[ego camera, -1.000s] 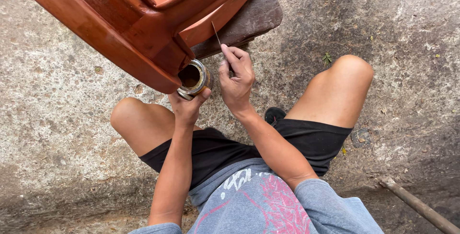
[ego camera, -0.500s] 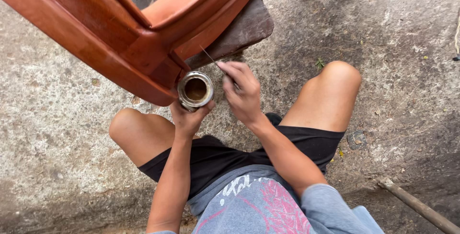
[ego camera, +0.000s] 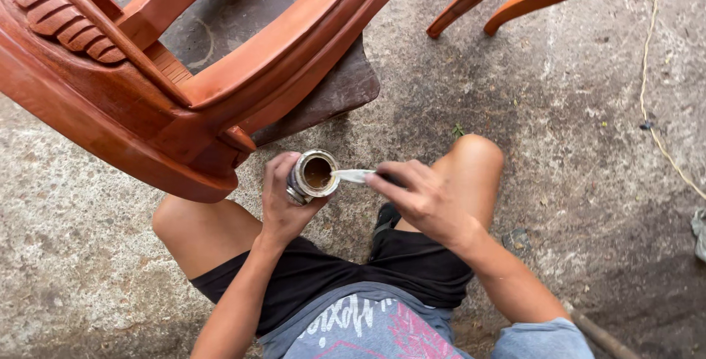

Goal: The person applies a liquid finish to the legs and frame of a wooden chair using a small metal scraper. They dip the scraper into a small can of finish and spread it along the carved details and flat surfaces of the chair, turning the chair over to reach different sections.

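I hold a small round tin [ego camera: 314, 176] in my left hand [ego camera: 283, 208], fingers wrapped tight around its wall, its open mouth tipped up and toward my right so the brown filler inside shows. My right hand [ego camera: 421, 199] is just beside the tin, to its right, fingers pinched shut on the dark handle of a thin putty blade [ego camera: 353, 176]. The blade lies nearly level, its long axis running straight from my right hand to the tin, and its pale tip rests on the tin's rim. Above and left of the tin, close by, the curved red-brown wooden chair frame [ego camera: 147, 120] leans over a dark slab [ego camera: 331, 91]. Below the tin are my bent knees and black shorts [ego camera: 412, 267], over rough concrete floor [ego camera: 573, 146].
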